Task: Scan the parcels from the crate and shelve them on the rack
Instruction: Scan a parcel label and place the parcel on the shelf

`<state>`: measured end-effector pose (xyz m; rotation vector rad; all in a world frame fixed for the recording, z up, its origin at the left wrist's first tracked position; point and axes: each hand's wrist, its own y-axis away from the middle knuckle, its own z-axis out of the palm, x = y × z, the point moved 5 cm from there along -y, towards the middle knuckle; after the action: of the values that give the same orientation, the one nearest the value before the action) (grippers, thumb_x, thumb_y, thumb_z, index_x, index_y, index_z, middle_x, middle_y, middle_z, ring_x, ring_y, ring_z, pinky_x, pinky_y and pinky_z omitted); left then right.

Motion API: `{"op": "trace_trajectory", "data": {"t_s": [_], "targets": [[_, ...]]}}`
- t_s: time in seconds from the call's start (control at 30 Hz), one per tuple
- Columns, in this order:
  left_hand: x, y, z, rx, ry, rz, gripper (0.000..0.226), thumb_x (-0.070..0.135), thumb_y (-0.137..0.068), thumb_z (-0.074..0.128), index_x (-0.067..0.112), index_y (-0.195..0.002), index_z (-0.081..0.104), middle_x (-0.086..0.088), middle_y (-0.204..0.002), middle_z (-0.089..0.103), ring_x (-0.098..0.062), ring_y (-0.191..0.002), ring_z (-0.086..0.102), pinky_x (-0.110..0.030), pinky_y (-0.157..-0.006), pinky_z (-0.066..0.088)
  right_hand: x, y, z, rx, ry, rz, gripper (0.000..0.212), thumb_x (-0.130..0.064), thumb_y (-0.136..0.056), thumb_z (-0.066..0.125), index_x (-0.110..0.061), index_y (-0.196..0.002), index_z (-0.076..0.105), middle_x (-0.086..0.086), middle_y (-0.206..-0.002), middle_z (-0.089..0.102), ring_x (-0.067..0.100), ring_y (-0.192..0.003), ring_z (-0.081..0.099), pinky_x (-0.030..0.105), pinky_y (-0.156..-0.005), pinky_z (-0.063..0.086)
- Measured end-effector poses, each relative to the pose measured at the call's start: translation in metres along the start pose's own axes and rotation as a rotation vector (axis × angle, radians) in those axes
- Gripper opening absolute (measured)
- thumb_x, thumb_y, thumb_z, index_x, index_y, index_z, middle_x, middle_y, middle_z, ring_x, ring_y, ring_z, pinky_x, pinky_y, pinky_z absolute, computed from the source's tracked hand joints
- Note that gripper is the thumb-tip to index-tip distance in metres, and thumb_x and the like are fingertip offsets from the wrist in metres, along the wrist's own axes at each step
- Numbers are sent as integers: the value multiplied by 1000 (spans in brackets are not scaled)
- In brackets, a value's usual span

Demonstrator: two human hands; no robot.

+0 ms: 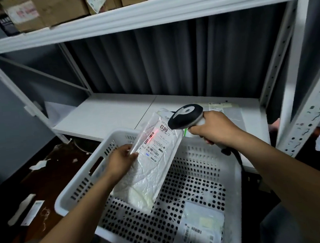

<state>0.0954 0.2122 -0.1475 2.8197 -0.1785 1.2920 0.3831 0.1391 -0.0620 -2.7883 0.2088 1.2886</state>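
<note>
White rack [107, 114] behind; above the crate [74, 187] our left hand [120, 161] pinches the parcel [146, 180], our right hand [213, 128] grips the scanner [185, 115]: let us hold its label [160, 146] flat to the beam [151, 137].

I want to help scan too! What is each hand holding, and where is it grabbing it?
The left hand holds the white parcel bag by its left edge; the right hand grips the barcode scanner by its handle.

White perforated crate [80, 187], white parcel [149, 170]

lower shelf [105, 114]: left half free | right: flat parcel [237, 113] (thin)
</note>
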Motion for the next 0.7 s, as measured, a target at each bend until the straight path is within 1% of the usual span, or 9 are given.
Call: {"op": "trace_trajectory", "data": {"t_s": [0.13,0.27,0.37,0.4,0.47,0.5,0.57,0.6,0.7], "targets": [[2,-1,0,-9,-31,-2,12,17,-90,66,29,-92,66,0,-81,73,-16,-67,64,-28,-64,51,-1,-1,2,-17,5,-11,19,-24,-82,67,-23,-68,54,11,-62,64,17,-43,56,32,-50,50],[3,-1,1,-17,-18,-6,13,14,-90,66,27,-89,66,2,-73,69,-13,-60,59,-24,-58,46,-1,-3,8,-39,-13,-12,18,-24,-81,69,-26,-71,54,13,-64,64,20,-46,57,35,-51,53],[3,-3,4,-36,39,-12,11,12,-92,63,22,-89,66,0,-69,67,-11,-58,58,-20,-54,47,0,-6,10,-54,-31,-7,16,-24,-82,69,-27,-75,55,11,-65,65,20,-48,58,39,-54,56],[2,-6,5,-39,59,-30,11,10,-93,61,20,-90,65,-1,-68,65,-11,-57,57,-18,-52,47,1,-9,8,-44,-41,-4,17,-23,-82,69,-28,-75,54,9,-65,64,19,-48,58,39,-54,56],[-5,-16,10,-46,108,-95,13,5,-95,55,14,-97,64,-5,-69,63,-16,-59,58,-24,-51,50,4,-16,3,-16,-77,21,13,-25,-83,68,-26,-78,56,6,-64,64,17,-47,57,35,-52,53],[-7,-24,15,-53,138,-131,16,2,-95,51,10,-102,63,-8,-69,63,-19,-59,58,-28,-49,49,8,-22,0,5,-99,44,9,-25,-84,67,-22,-82,59,5,-63,63,15,-46,56,32,-49,51],[-7,-44,23,-41,186,-179,22,-2,-93,47,8,-106,61,-13,-70,63,-21,-58,56,-29,-46,45,19,-34,-7,58,-151,106,12,-24,-85,67,-13,-86,62,5,-60,61,13,-43,54,25,-44,47],[-3,-56,26,-9,191,-179,23,-2,-92,47,10,-105,62,-14,-74,65,-21,-59,57,-29,-49,46,26,-40,-9,86,-188,146,14,-23,-86,66,-10,-84,62,4,-58,60,13,-41,53,23,-44,45],[19,-96,32,104,186,-126,24,3,-91,53,17,-108,63,-10,-86,70,-25,-70,64,-35,-68,56,48,-56,-13,179,-290,251,19,-21,-86,64,-6,-75,60,4,-55,58,11,-37,50,20,-42,41]]}}
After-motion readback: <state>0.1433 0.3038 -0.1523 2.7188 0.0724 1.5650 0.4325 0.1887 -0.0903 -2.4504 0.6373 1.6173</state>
